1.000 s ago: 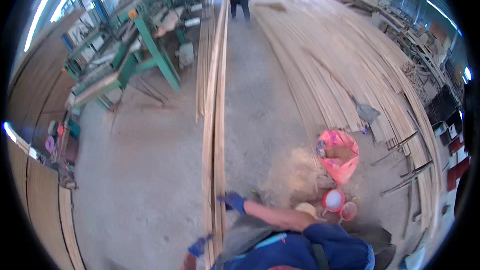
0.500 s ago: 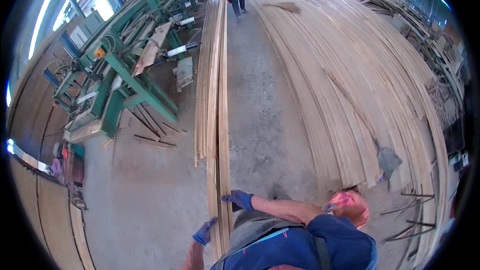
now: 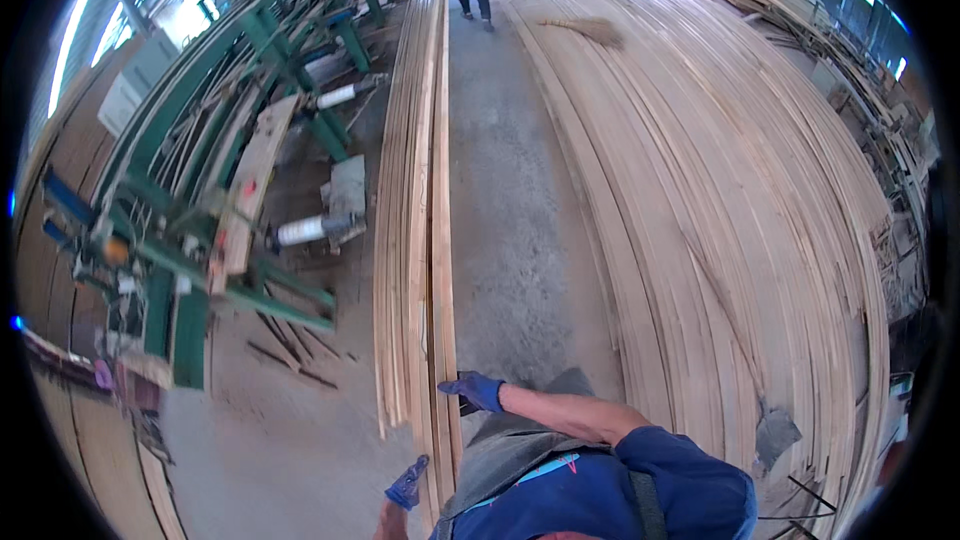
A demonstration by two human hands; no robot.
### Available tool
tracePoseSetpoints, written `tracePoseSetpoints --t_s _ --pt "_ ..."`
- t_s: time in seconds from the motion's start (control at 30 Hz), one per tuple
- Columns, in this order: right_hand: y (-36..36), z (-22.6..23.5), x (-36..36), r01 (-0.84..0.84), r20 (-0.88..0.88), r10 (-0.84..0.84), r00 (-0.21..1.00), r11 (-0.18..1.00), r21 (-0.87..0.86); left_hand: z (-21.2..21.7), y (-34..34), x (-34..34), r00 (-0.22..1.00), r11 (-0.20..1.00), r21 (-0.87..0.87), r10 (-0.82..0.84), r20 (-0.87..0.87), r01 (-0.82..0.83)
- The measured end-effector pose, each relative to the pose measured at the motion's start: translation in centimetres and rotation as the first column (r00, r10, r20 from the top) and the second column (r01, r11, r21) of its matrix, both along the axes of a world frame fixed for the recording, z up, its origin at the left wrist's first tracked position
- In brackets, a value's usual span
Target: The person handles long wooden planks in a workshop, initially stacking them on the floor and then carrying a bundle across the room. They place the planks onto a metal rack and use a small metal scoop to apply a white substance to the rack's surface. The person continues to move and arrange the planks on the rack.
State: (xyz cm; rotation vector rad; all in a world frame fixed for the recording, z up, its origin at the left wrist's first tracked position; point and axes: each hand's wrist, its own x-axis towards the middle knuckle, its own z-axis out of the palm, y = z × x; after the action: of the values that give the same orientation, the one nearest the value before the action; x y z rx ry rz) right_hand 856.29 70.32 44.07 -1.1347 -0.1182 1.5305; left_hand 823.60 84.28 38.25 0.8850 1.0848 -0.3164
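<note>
Long, narrow wooden boards (image 3: 436,270) run away from me, side by side, toward a person in a red top at the far end. My right hand (image 3: 475,391), in a blue glove, grips their right side, with its fingers against the wood. Nearer to me and lower, my left hand (image 3: 408,483), also gloved in blue, holds the left side of the same boards. The undersides of both hands are hidden. To the left of these boards, a row of similar thin strips (image 3: 393,240) lies along the floor.
A wide spread of boards (image 3: 680,190) covers the right side, with a straw broom (image 3: 590,32) and a long-handled shovel (image 3: 775,437) on it. Green machinery (image 3: 185,340) stands on the left, with wood scraps (image 3: 290,350) below it. A concrete aisle (image 3: 510,200) runs between.
I have moved forward along the aisle; the machinery and floor strips are nearer. Both hands keep their hold on the boards, and the far person has also moved onward.
</note>
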Motion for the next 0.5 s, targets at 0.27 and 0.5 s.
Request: tracePoseSetpoints --t_s 0.27,0.5 --pt "9.5 -2.5 31.5 0.023 -0.296 0.014 0.955 0.992 0.123 1.2 10.4 38.9 0.968 0.98 -0.171 0.137 0.208 -0.102" --pt "20.0 -1.3 61.0 0.173 -0.387 -0.14 0.912 0.984 0.053 6.7 16.9 65.5 0.979 0.99 -0.122 0.087 0.184 -0.065"
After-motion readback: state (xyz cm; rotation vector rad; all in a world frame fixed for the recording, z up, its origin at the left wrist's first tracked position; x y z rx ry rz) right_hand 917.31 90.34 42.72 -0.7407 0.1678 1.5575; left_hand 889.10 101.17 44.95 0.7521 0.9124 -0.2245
